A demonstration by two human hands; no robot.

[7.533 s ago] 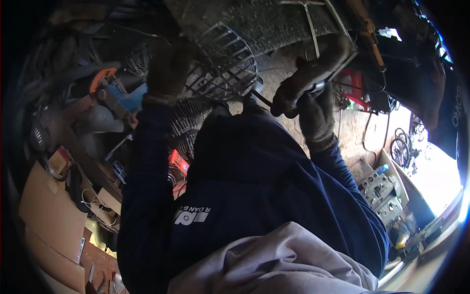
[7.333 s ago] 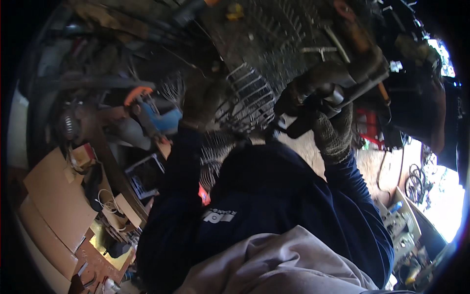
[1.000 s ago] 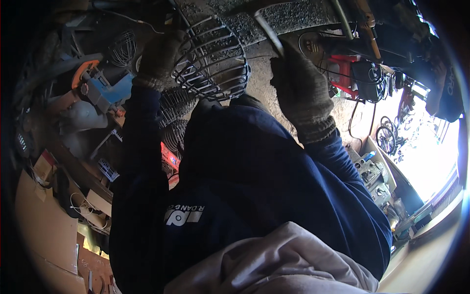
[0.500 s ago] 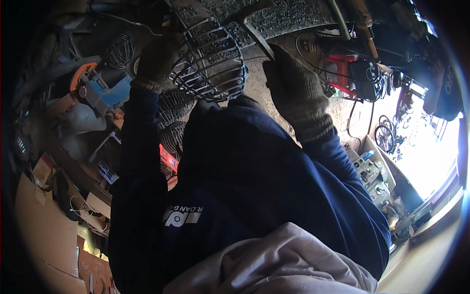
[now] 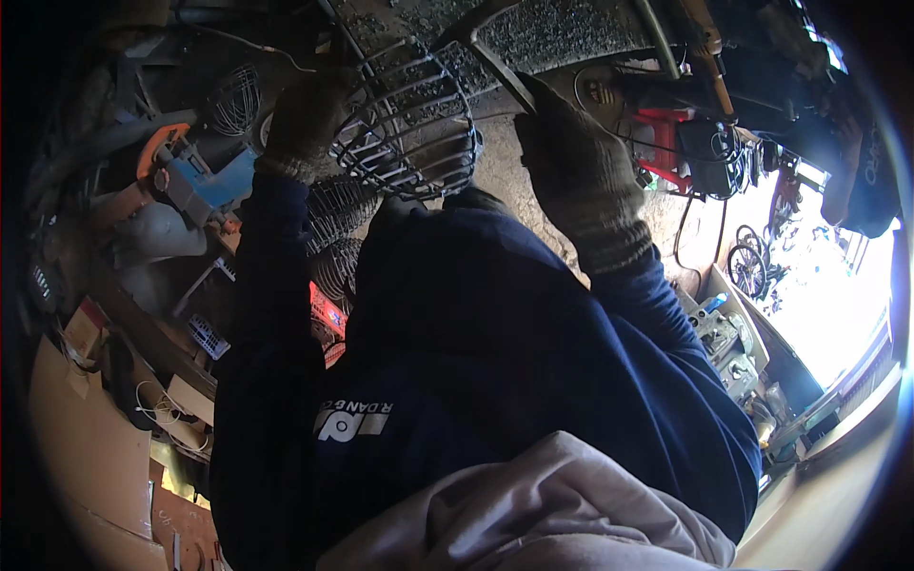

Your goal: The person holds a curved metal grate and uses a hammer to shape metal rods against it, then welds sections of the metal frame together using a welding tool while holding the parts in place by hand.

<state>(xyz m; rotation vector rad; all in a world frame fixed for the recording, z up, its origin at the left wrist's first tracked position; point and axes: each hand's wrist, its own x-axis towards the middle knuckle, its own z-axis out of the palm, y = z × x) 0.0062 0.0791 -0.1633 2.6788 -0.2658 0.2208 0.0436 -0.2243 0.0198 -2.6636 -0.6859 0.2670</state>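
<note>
A round cage-like basket of metal bars [image 5: 416,181] is in front of my body, over a worktop strewn with dark bits. At its left side, my gloved left hand [image 5: 307,119] is closed on it; deep shadow covers most of the fingers. My gloved right hand [image 5: 579,157] is wrapped round the metal handle of a hammer [image 5: 502,74]. The hammer's dark head is beyond the basket's upper right, apart from it as far as I can tell.
More wire baskets [image 5: 338,214] are stacked low on the left. Beyond them stands a blue and orange machine [image 5: 205,181]. On the right are a red stool [image 5: 665,143], loose cables and a box of metal parts [image 5: 728,343]. A person's arm [image 5: 843,171] shows at far right.
My right hand has shifted slightly down and to the right with the hammer. The basket and my left hand stay almost in place.
</note>
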